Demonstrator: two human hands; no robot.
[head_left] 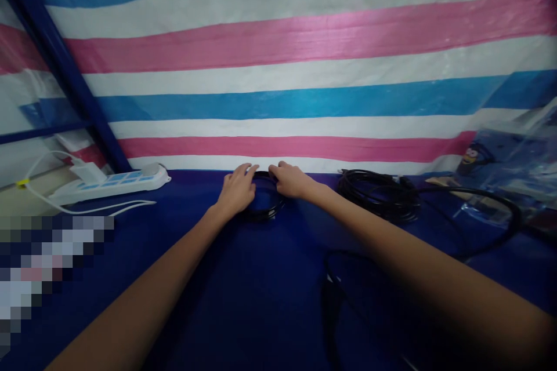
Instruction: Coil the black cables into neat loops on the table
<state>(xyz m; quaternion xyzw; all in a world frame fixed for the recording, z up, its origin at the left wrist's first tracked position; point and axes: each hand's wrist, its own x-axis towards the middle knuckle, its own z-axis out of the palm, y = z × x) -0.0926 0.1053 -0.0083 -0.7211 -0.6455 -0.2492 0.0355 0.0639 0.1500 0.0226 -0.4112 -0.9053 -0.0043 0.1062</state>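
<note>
A small coil of black cable lies on the dark blue table cover close to the striped back wall. My left hand rests on the coil's left side with fingers curled over it. My right hand grips the coil's right side, fingers bent around the loops. Both arms reach straight forward across the table.
A bigger bundle of black cable sits right of my hands, with a loop trailing toward the front. A white power strip with a plugged charger lies at the left. Clear plastic bags are piled at the right. A striped tarp forms the back wall.
</note>
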